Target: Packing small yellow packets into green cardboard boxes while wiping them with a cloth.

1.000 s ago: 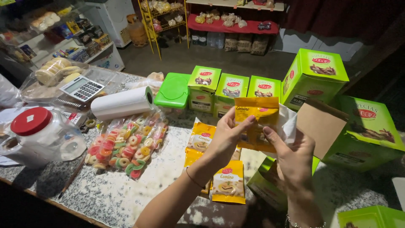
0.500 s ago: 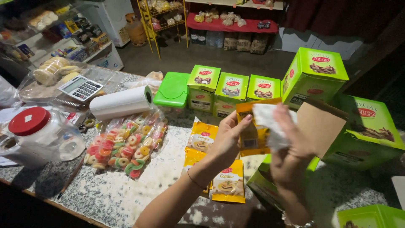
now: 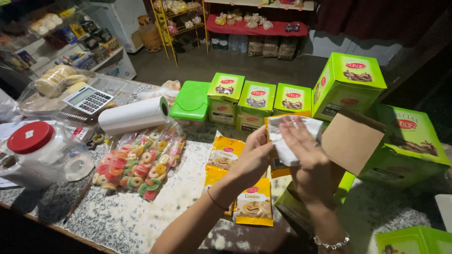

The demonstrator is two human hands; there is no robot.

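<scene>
Speckled granite counter (image 3: 141, 216) below: my left hand (image 3: 252, 157) grips the yellow sachet (image 3: 272, 127), my right hand (image 3: 306, 155) presses a white cloth (image 3: 289, 138) on it, mid-wipe.

Bench (image 3: 141, 221): speckled grey stone, polished, with a dull sheen. Spice sachets (image 3: 254, 204): glossy yellow-orange printed film; the cloth (image 3: 287, 141) pressed against one is soft, white and matt. Green cartons (image 3: 348, 84): smooth printed cardboard with a raw brown matt inner flap (image 3: 353, 141); candy-ring bags (image 3: 136, 164): clear shiny plastic.
</scene>
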